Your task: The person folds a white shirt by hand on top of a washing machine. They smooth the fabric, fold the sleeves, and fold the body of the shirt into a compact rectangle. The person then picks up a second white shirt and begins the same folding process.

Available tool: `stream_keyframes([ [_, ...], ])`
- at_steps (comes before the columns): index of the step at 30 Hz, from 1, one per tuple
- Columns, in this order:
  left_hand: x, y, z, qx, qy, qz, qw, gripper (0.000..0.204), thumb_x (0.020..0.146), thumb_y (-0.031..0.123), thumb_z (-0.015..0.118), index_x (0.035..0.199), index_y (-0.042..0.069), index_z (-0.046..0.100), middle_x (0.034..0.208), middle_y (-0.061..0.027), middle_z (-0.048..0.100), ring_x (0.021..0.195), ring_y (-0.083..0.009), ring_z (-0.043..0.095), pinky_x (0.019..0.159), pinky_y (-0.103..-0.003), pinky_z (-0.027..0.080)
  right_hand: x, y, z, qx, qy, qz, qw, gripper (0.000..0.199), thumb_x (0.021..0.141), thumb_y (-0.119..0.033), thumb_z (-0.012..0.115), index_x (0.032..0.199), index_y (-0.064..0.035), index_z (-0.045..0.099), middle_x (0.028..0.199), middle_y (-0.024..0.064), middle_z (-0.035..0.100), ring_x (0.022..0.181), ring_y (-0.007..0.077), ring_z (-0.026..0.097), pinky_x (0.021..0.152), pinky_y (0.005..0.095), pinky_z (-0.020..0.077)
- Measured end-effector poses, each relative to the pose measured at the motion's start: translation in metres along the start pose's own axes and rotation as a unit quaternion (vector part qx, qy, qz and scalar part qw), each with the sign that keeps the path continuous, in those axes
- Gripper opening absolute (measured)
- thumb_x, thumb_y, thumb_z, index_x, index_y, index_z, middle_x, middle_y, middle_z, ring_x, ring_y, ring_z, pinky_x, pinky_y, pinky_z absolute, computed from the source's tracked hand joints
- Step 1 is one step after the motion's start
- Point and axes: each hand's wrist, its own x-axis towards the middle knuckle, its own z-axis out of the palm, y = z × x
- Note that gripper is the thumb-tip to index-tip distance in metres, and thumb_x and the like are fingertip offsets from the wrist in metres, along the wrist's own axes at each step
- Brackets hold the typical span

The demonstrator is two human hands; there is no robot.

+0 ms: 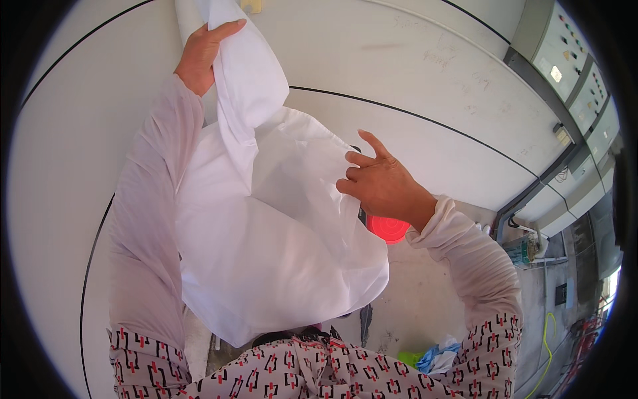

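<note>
I hold a large white cloth (266,246) up in front of me. My left hand (203,53) is raised high at the top left and grips a bunched top edge of the cloth. My right hand (379,183) is lower, at the centre right, pinching another edge of the cloth with fingers partly spread. The cloth hangs down between both hands and hides most of what is below. My forearms wear thin pale sleeves over a patterned garment.
A pale wall (412,80) with curved black lines is behind the cloth. A red round object (390,229) shows under my right wrist. A grey control panel (578,73) with buttons stands at the upper right. Green and blue items (428,359) lie on the concrete floor.
</note>
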Motion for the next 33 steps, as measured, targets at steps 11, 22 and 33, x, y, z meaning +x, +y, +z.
stream_keyframes([
  [11,-0.133,-0.047,0.076,0.090,-0.364,-0.212,0.903,0.024,0.102,0.026,0.060,0.097,0.004,0.069,0.084,0.0069,0.061,0.078,-0.0031,0.049,0.071,-0.024,0.042,0.029,-0.053,-0.020,-0.098,0.305,-0.084,0.944,0.020,0.068,-0.008,0.068,0.077,-0.0222,0.058,0.075,-0.0056,0.045,0.086,0.0123,0.047,0.108,0.0465,0.0403],
  [22,-0.193,-0.076,0.075,0.054,-0.437,-0.051,0.896,0.022,0.093,0.021,0.070,0.105,0.003,0.066,0.093,-0.0031,0.067,0.085,-0.0135,0.059,0.073,-0.029,0.048,0.018,-0.048,-0.029,-0.058,0.371,-0.059,0.925,0.045,0.079,-0.025,0.077,0.120,-0.0320,0.060,0.131,-0.0093,0.055,0.111,0.0201,0.055,0.106,0.0502,0.0398],
  [33,-0.206,-0.047,0.067,0.153,-0.411,-0.019,0.899,0.046,0.091,0.015,0.069,0.133,0.002,0.057,0.111,-0.0132,0.071,0.093,-0.0250,0.069,0.084,-0.036,0.053,-0.065,-0.040,-0.112,0.150,0.072,0.219,0.962,0.025,0.064,-0.009,0.084,0.084,-0.0117,0.069,0.113,0.0065,0.064,0.104,0.0319,0.060,0.103,0.0477,0.0386],
])
